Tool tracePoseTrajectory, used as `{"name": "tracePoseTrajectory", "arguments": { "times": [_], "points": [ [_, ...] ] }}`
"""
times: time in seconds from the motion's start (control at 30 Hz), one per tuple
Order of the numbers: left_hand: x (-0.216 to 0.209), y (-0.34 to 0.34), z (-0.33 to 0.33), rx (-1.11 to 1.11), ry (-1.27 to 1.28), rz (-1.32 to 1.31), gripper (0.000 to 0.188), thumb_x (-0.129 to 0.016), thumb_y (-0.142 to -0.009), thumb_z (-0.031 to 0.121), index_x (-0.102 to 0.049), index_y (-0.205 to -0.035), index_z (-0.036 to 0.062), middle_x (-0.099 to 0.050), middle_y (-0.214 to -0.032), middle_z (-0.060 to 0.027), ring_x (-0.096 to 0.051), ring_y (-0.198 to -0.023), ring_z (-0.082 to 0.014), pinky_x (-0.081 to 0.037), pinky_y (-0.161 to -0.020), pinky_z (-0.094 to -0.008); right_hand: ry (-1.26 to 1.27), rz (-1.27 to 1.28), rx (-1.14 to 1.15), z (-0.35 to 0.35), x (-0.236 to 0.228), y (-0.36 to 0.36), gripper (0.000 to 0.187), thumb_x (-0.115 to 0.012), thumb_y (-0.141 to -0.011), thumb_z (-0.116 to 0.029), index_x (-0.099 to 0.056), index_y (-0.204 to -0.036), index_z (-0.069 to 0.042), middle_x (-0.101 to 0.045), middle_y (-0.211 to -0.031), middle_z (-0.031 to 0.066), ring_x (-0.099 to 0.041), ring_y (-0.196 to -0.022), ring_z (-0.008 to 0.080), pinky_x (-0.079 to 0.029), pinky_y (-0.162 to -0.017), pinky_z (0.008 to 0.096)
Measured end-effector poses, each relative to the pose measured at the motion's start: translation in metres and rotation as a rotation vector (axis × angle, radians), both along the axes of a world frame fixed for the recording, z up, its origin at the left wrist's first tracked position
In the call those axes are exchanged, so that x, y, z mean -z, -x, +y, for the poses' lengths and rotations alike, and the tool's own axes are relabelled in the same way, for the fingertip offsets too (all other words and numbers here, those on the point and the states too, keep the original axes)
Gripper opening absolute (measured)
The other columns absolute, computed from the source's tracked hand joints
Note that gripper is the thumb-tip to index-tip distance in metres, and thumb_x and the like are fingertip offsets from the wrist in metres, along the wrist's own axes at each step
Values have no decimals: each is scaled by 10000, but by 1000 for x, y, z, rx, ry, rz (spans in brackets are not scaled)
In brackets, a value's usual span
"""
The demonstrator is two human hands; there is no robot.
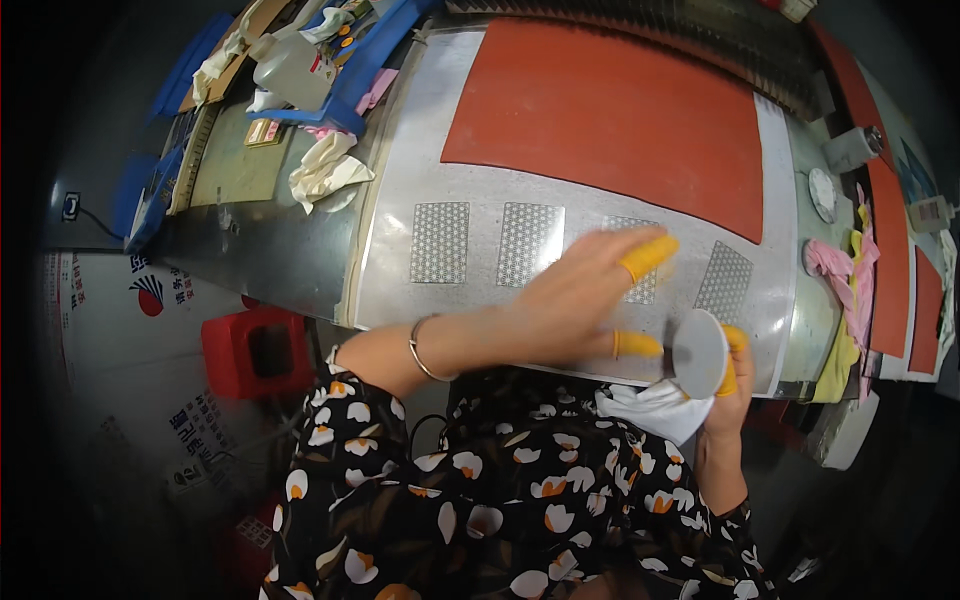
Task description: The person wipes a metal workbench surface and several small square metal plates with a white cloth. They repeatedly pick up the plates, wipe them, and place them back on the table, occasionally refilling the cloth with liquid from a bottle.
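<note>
My left hand [572, 302] reaches across the near part of the work table, a bracelet on its wrist. Yellow finger cots cover its thumb and a finger, which are spread apart with nothing visible between them. My right hand [730, 395], also in yellow finger cots, holds a round grey disc [699, 353] upright by its right side. A white cloth [655, 408] hangs just below the disc, near that hand. Several small patterned metal-looking sheets lie in a row: a left one [439, 243], a second [528, 245], one partly behind my left hand, and a tilted right one [725, 278].
A red mat [610, 120] covers the table's far part. At left are a crumpled cloth [325, 172], a blue tray [375, 75] and a plastic bottle [292, 70]. Pink cloth [848, 265] and a canister [850, 150] sit at right. A red stool [255, 350] stands below.
</note>
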State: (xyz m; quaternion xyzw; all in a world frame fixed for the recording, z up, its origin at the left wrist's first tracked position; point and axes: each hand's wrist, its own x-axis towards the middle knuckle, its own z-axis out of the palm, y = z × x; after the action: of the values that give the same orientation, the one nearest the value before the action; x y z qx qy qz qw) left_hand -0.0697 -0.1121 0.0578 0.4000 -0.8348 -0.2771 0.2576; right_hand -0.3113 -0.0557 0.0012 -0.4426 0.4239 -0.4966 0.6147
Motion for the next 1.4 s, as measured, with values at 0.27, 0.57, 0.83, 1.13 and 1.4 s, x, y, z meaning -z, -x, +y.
{"name": "tracePoseTrajectory", "arguments": {
  "times": [0.27,0.57,0.83,1.13,1.4],
  "points": [
    [44,-100,-109,26,363,-518,568,-602,-765,364,-463,-1244,91,-365,-1320,-137,-318,-1232,-292,-234,-1023,-441,-66,-24,42,-10,-2,15,277,-492,-896,-196,-461,-1096,-7,-559,-948,59,-562,-789,111,-472,-674,229],
    [26,-114,-126,-138,339,-429,628,-607,-755,406,-438,-1258,71,-389,-1313,-150,-360,-1196,-311,-277,-1000,-403,-108,-1,100,-18,7,10,284,-451,-921,-249,-472,-1076,-12,-558,-908,47,-531,-743,88,-440,-635,208],
    [12,-164,30,-286,-17,-525,855,-753,-598,370,-366,-1297,67,-378,-1316,-129,-306,-1250,-308,-218,-1035,-485,-3,47,-34,-14,-3,13,190,-510,-886,-182,-519,-984,-20,-569,-873,25,-539,-755,85,-436,-682,212],
    [3,-86,55,-147,-65,187,818,-751,-641,362,-376,-1293,41,-490,-1183,-182,-547,-989,-321,-456,-837,-367,-219,9,-285,-15,-58,-61,214,-474,-895,-154,-500,-1071,-34,-561,-933,16,-525,-811,77,-427,-732,219],
    [4,-44,73,-150,-13,428,832,-767,-628,304,-332,-1274,11,-503,-1059,-157,-571,-792,-229,-510,-640,-292,599,688,-294,-1,-84,-120,273,-478,-899,-152,-465,-1125,-1,-622,-843,116,-621,-730,182,-486,-672,282]
  ]
}}
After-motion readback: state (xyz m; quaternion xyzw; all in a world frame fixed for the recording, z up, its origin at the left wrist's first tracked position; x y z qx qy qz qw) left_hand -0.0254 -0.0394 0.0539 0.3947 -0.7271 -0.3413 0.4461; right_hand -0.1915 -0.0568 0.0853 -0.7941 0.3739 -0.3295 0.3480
